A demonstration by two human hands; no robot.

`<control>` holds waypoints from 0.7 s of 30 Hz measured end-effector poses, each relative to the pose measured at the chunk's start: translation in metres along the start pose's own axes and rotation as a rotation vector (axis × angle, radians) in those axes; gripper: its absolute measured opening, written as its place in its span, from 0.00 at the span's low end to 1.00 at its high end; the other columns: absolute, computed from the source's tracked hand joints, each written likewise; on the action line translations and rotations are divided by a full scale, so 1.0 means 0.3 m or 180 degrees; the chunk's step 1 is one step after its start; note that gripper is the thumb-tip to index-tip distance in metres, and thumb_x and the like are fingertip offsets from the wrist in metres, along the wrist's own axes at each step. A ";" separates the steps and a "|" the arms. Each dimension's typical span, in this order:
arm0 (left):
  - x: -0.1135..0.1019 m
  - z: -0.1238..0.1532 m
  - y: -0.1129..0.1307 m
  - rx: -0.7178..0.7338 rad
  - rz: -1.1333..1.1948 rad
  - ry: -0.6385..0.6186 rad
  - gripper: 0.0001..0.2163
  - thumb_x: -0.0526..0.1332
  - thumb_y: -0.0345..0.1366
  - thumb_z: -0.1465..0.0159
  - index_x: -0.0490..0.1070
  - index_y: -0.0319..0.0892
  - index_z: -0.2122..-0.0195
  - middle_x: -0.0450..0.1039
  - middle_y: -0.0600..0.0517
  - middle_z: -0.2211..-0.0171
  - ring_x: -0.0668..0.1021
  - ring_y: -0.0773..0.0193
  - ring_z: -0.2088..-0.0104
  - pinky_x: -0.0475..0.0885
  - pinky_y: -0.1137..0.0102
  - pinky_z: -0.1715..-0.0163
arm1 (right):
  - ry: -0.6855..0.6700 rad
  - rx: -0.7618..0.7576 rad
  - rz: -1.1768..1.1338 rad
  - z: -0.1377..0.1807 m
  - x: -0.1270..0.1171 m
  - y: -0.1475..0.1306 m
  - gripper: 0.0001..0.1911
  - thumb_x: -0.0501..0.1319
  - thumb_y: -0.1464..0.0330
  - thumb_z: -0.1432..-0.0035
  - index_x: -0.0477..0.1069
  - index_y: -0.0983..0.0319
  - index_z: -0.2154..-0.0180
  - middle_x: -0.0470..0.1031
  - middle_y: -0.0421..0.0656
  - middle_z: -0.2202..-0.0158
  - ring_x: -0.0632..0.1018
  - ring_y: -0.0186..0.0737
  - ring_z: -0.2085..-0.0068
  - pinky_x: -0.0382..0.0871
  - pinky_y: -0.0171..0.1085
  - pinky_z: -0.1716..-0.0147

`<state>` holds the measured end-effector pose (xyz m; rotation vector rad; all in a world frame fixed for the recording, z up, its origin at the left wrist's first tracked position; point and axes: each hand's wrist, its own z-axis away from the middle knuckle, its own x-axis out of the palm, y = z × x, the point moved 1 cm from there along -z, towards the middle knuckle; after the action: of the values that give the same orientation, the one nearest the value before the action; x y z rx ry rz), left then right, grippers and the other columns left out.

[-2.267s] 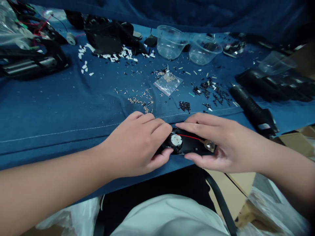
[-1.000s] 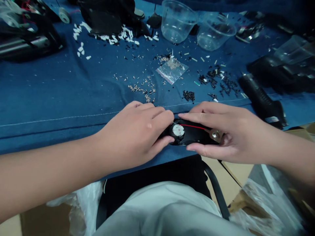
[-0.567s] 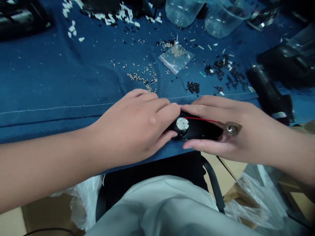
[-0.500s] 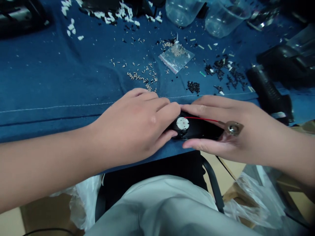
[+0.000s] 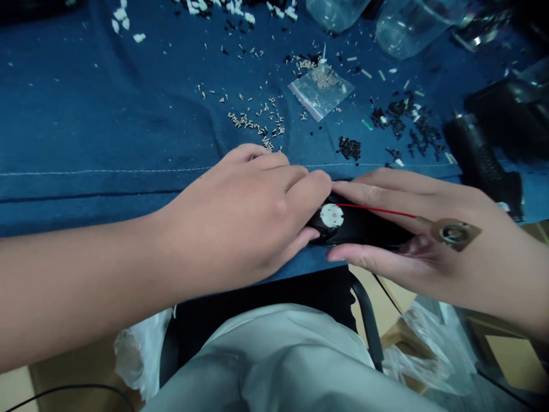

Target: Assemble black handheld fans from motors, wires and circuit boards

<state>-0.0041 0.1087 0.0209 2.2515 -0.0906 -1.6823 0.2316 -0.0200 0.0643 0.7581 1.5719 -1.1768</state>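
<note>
Blue cloth [image 5: 86, 103] covers the table, its stitched seam running crosswise; two clear plastic cups [image 5: 418, 28] stand at the far side, a ribbed black tool handle [image 5: 480, 154] at right. Black plastic housing [image 5: 369, 229]: narrow, matte, held at the table's near edge. Left hand [image 5: 235, 229]: fingers curled over one end. Right hand [image 5: 412, 229]: fingers above, thumb below, closed around it; a firm, balanced two-handed hold. White disc [image 5: 331, 216], set in the housing. Red wire [image 5: 377, 210], thin, taut, leading to a round metal terminal [image 5: 452, 232] lying on the right hand. Clear bag [image 5: 321, 91] of tiny screws; loose screws [image 5: 255, 126] scattered.
</note>
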 end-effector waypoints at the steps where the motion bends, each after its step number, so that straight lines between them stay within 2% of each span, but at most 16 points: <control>1: 0.001 0.002 0.000 0.0006 0.0036 0.0045 0.12 0.55 0.43 0.18 0.72 0.41 0.44 0.78 0.49 0.57 0.81 0.48 0.52 0.70 0.53 0.42 | 0.0016 0.0008 -0.0002 0.000 0.000 -0.002 0.31 0.68 0.50 0.24 0.71 0.50 0.27 0.80 0.44 0.40 0.86 0.48 0.49 0.84 0.44 0.54; 5: 0.003 0.006 -0.002 0.0025 0.0137 0.0115 0.12 0.56 0.40 0.18 0.70 0.39 0.41 0.78 0.49 0.57 0.80 0.51 0.54 0.69 0.55 0.46 | 0.0010 0.0073 -0.0219 -0.006 0.005 -0.003 0.33 0.69 0.52 0.24 0.69 0.47 0.24 0.81 0.44 0.39 0.86 0.50 0.47 0.86 0.45 0.50; 9: -0.006 0.005 0.003 -0.0041 0.0238 0.0039 0.12 0.60 0.41 0.20 0.69 0.40 0.41 0.80 0.48 0.55 0.81 0.49 0.52 0.68 0.51 0.41 | -0.0064 0.0177 -0.0280 -0.011 0.015 0.001 0.34 0.69 0.49 0.25 0.72 0.55 0.26 0.82 0.49 0.39 0.86 0.52 0.45 0.86 0.49 0.47; 12: -0.009 0.006 0.015 -0.0059 0.0398 0.0042 0.22 0.63 0.43 0.23 0.65 0.39 0.33 0.82 0.45 0.45 0.81 0.46 0.45 0.68 0.48 0.36 | -0.0128 0.0207 -0.0275 -0.018 0.022 -0.001 0.32 0.67 0.50 0.24 0.74 0.58 0.28 0.82 0.51 0.40 0.86 0.50 0.45 0.85 0.47 0.46; 15: -0.001 0.004 0.021 -0.0103 0.0616 -0.0014 0.32 0.67 0.45 0.28 0.60 0.40 0.27 0.80 0.43 0.37 0.81 0.45 0.40 0.69 0.47 0.34 | -0.0222 0.0284 -0.0337 -0.033 0.024 -0.004 0.25 0.70 0.54 0.26 0.80 0.58 0.35 0.83 0.50 0.45 0.86 0.49 0.48 0.85 0.46 0.49; 18: 0.011 -0.005 0.019 -0.0258 0.0679 -0.0146 0.35 0.70 0.46 0.31 0.60 0.43 0.27 0.80 0.44 0.39 0.82 0.45 0.41 0.70 0.46 0.36 | -0.0360 0.0489 -0.0379 -0.053 0.018 -0.005 0.24 0.75 0.54 0.31 0.83 0.58 0.40 0.83 0.51 0.46 0.86 0.51 0.49 0.85 0.46 0.50; 21: 0.022 -0.015 0.023 -0.0411 0.0681 -0.0266 0.33 0.71 0.47 0.31 0.64 0.42 0.30 0.81 0.44 0.41 0.82 0.44 0.42 0.71 0.45 0.38 | -0.0625 0.0773 -0.0466 -0.070 0.010 -0.008 0.27 0.77 0.56 0.34 0.82 0.58 0.38 0.83 0.50 0.45 0.86 0.52 0.48 0.84 0.47 0.48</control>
<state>0.0031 0.1015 0.0179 2.0011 -0.2273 -1.6195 0.2215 -0.0013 0.0630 0.6673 1.3546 -1.5223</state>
